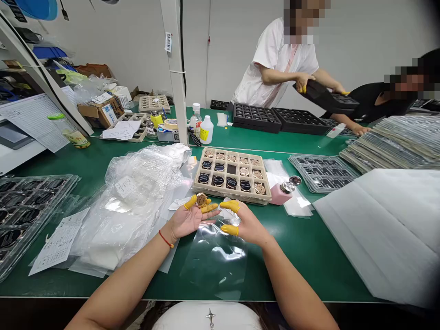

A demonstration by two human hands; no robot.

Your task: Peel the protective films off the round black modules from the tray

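Note:
My left hand (187,220), palm up with yellow finger cots, pinches a gold-coloured watch head (201,200) between thumb and fingers. Facing it is my right hand (245,222), also in yellow finger cots, thumb and fingers apart. A crumpled white wipe (228,211) shows by the right fingers; whether they touch it I cannot tell. Just beyond both hands lies a beige tray (231,192) of watch heads, some gold-coloured, some with dark round faces. One of its middle compartments shows only a dark bottom. Clear plastic film (216,261) lies under the hands.
Plastic bags (137,183) cover the left side, beside a clear tray (34,201) of dark watch parts. A pink pump bottle (282,192) stands right of the beige tray. White foam sheets (381,229) lie right. Across the bench, a co-worker (275,59) holds a black tray (326,96); another person sits alongside.

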